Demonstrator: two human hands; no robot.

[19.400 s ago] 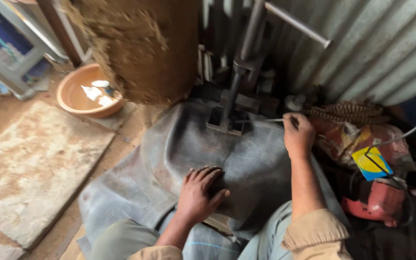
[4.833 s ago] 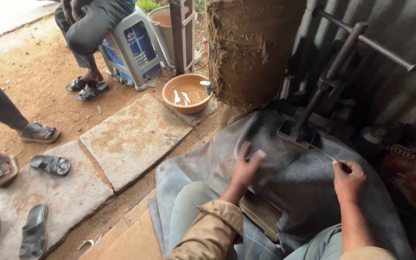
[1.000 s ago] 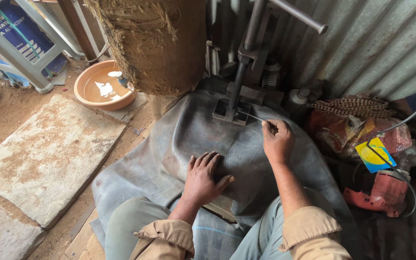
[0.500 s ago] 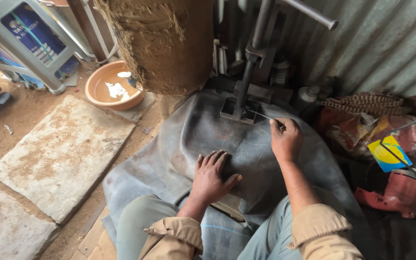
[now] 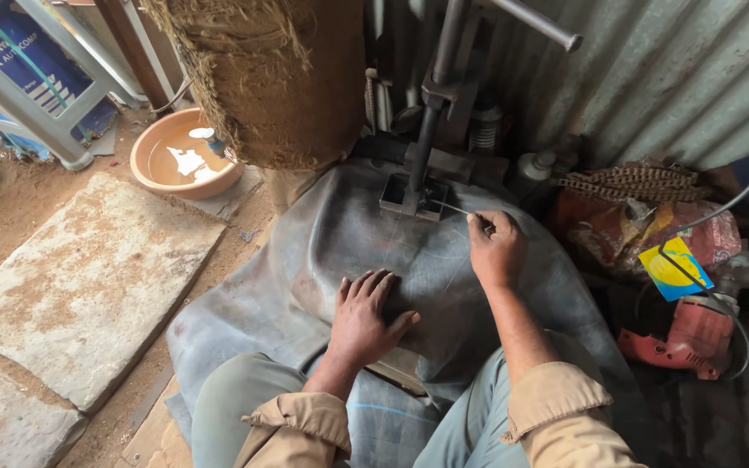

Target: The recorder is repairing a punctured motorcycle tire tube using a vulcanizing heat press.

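Head view shows us seated with a sheet of dark rubber inner tube [image 5: 331,251] spread over our lap and the ground. Our left hand [image 5: 366,316] lies flat and released on the rubber, fingers spread, pressing it down near the middle. Our right hand [image 5: 496,251] is clenched around a thin metal rod [image 5: 452,208], whose tip reaches toward the square base of the upright metal press [image 5: 422,147] standing at the far edge of the rubber. Left of the press hangs a rough fibre-covered bundle [image 5: 270,78], and beyond that sits an orange basin [image 5: 179,165]. Right of the press lie a chain [image 5: 635,182] and a red power drill [image 5: 695,334].
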